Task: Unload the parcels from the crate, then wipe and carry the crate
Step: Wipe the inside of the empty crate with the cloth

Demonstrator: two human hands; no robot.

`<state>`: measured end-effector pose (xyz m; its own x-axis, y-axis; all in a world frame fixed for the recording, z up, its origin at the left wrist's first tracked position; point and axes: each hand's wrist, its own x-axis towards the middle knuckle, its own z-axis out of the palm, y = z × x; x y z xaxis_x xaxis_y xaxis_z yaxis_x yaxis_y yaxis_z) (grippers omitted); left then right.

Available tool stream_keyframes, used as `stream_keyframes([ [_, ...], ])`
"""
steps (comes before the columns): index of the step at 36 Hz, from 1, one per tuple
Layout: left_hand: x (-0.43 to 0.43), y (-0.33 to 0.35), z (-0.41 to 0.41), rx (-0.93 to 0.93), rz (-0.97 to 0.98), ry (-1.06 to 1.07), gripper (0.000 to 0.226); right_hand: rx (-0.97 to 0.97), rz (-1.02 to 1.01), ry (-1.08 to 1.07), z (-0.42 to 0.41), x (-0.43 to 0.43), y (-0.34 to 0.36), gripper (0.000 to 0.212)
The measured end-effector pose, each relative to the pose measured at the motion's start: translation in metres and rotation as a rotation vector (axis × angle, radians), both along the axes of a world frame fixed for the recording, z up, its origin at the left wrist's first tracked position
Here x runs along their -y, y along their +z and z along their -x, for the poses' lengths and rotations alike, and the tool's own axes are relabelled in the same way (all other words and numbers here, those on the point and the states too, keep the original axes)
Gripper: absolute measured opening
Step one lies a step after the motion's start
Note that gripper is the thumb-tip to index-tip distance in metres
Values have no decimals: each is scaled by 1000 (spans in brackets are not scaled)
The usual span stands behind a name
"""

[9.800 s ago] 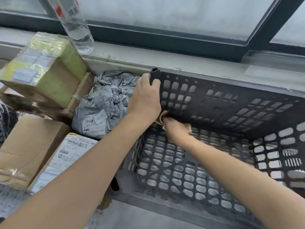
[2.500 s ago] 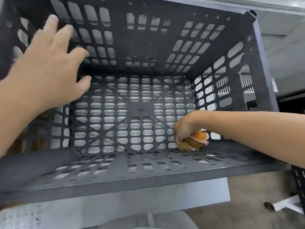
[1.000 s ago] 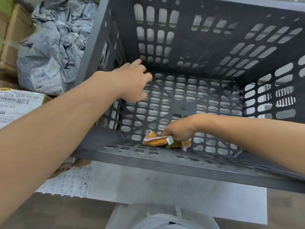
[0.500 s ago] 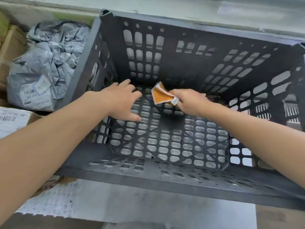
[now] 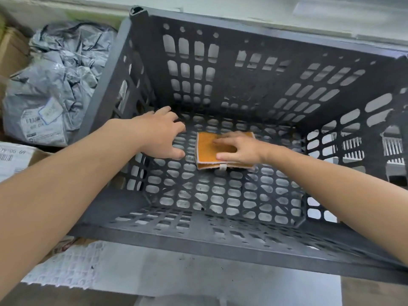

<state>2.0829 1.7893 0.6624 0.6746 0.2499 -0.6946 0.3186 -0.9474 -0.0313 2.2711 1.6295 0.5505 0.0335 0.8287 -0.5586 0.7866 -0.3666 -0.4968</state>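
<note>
One dark grey slotted plastic crate (image 5: 242,252), and we look down into it. Left of the crate lies one crumpled grey poly mailer (image 5: 50,85) with two white labels, the print too small for us to read. Nearer us, also left of the crate, a cardboard box (image 5: 37,154) carries a white label on which we make out only "00 69" and a barcode. A second cardboard box (image 5: 10,51) shows behind the mailer.

Inside the crate, one folded orange cloth (image 5: 209,151) lies flat on the floor. Our right hand (image 5: 239,149) presses it with straight, spread fingers. Our left hand (image 5: 162,135) hovers by the crate's left wall, fingers loosely spread, grasping nothing.
</note>
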Motion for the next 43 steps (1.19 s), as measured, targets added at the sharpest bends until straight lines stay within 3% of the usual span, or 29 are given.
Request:
stream_keyframes([
  [3, -1, 1, 1, -1, -3, 5, 74, 197, -205, -32, 8, -5, -7, 66],
  [7, 0, 2, 1, -13, 3, 20, 74, 404, -154, 147, 13, -7, -27, 100],
  [11, -2, 1, 2, -16, 10, 40, 74, 483, -149, 195, 16, -2, -42, 111],
  [17, -3, 1, 1, -16, 14, 51, 75, 606, -242, 193, 14, 1, -45, 96],
  [27, -4, 3, 0, -17, 24, 58, 75, 748, -92, 36, -49, 58, -32, 68],
  [34, -5, 3, 1, -16, 35, 71, 74, 650, -184, -64, -52, 51, -10, 60],
  [43, -9, 1, 2, -16, 31, 85, 74, 425, -376, 35, 43, -63, -15, 55],
])
